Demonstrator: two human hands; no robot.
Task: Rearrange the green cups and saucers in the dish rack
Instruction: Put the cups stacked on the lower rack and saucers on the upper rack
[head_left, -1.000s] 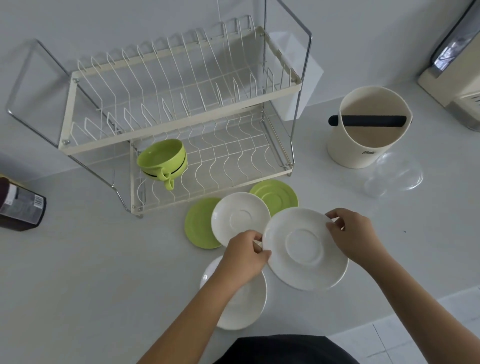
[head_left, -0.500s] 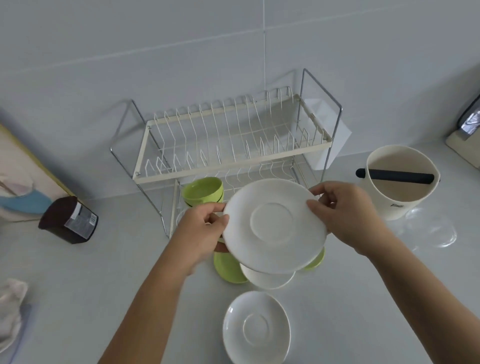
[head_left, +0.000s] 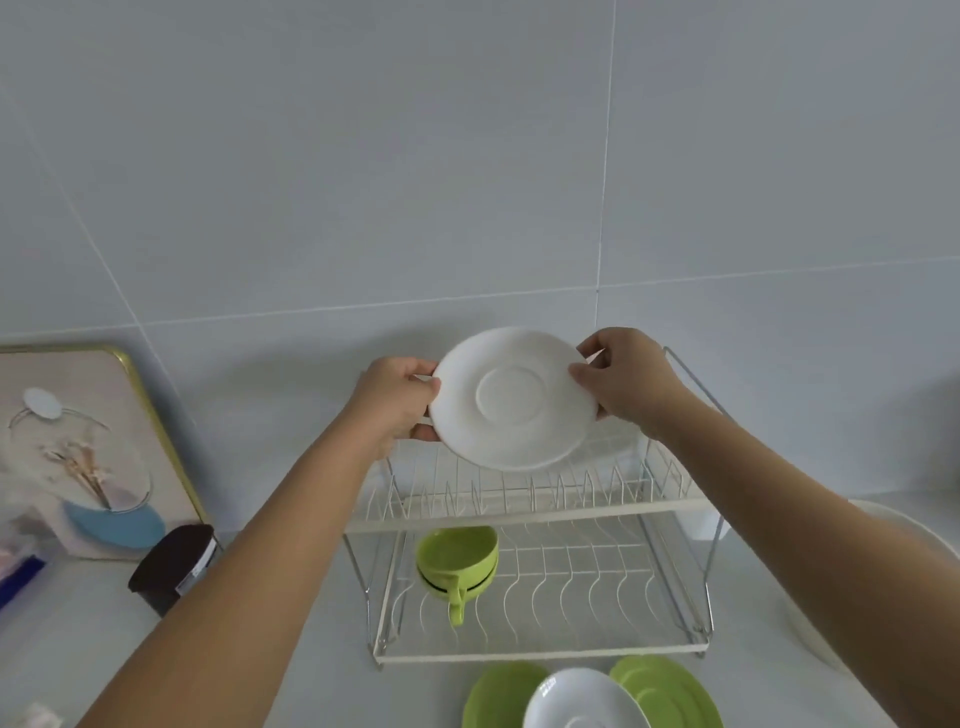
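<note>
A white saucer (head_left: 511, 397) is held upright above the top tier of the two-tier wire dish rack (head_left: 524, 512). My left hand (head_left: 397, 397) grips its left rim and my right hand (head_left: 626, 379) grips its right rim. On the left of the rack's lower tier, stacked green cups (head_left: 457, 564) lie tilted, one handle pointing down. In front of the rack on the counter lie two green saucers (head_left: 496, 696) (head_left: 670, 686) with another white saucer (head_left: 582, 699) between them, cut off by the bottom edge.
A framed picture (head_left: 85, 452) leans against the tiled wall at left, with a dark jar (head_left: 174, 566) lying in front of it. A cream container's rim (head_left: 883, 525) shows at the right behind my forearm.
Both hands have lifted the white saucer from the counter up above the rack's top tier. The view has tilted upward, so the counter saucers sit at the bottom edge.
</note>
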